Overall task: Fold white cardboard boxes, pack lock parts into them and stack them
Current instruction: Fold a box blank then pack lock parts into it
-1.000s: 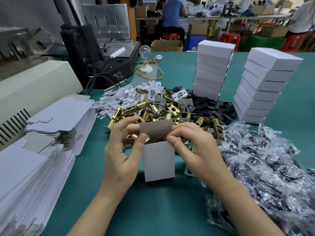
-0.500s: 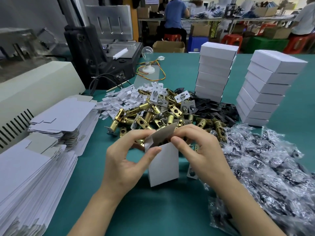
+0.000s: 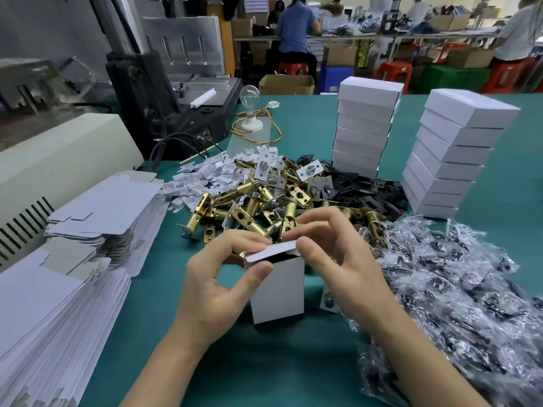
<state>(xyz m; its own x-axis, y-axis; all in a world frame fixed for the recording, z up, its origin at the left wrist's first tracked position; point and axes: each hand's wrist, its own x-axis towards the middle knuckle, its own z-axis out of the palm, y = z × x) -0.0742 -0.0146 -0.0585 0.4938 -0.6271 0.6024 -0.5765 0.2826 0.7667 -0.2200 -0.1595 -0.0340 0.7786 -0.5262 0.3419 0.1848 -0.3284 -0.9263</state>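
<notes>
We hold an upright white cardboard box over the green tabletop: our left hand grips its upper left corner, thumb on the front face, while our right hand pinches the right end of its top flap, folded nearly level over the opening. Behind it lies a heap of brass cylindrical latch parts, with flat white box blanks at left and clear plastic bags at right.
</notes>
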